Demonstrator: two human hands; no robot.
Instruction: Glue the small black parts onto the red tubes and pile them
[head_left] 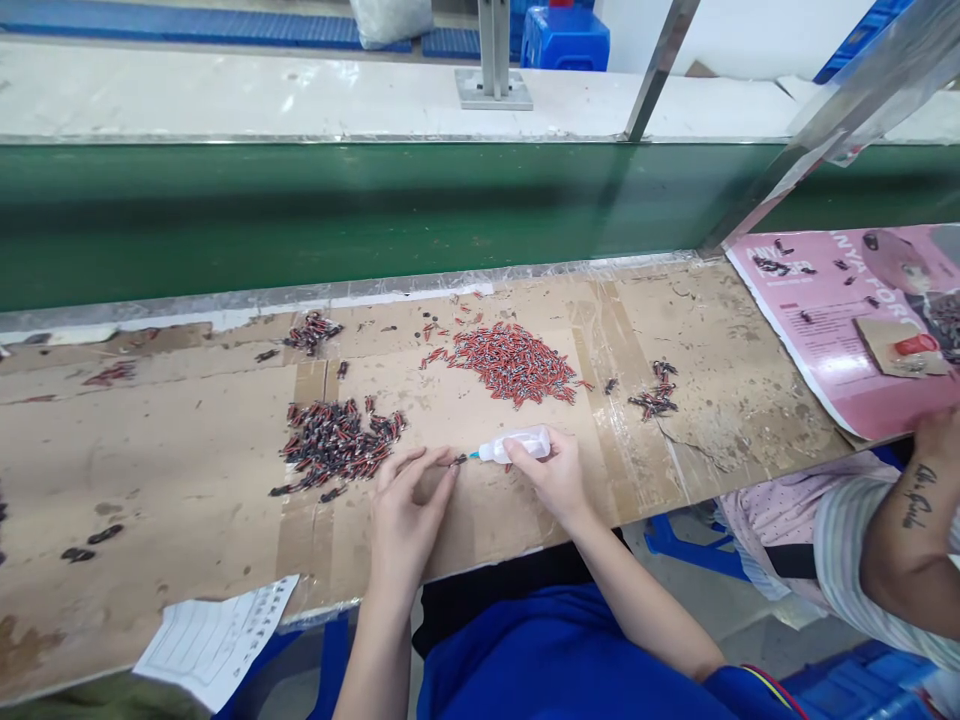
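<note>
My right hand [553, 470] is closed around a small translucent squeeze bottle [525, 443] with a blue needle tip. The tip points left and comes up close to a small dark part [460, 460] pinched between the thumb and finger of my left hand [411, 500]; whether tip and part touch I cannot tell. Left of my left hand lies a heap of small black-and-red parts [337, 440]. Beyond the bottle spreads a heap of small red pieces with silvery ends [514, 365].
Cardboard [187, 430] covers the bench. A printed paper sheet [217, 640] hangs over the front edge. Smaller clusters of parts [656, 392] lie to the right. A co-worker's arm [915, 520] rests by a pink poster [817, 330]. Behind runs a green belt [337, 210] with metal posts [495, 50].
</note>
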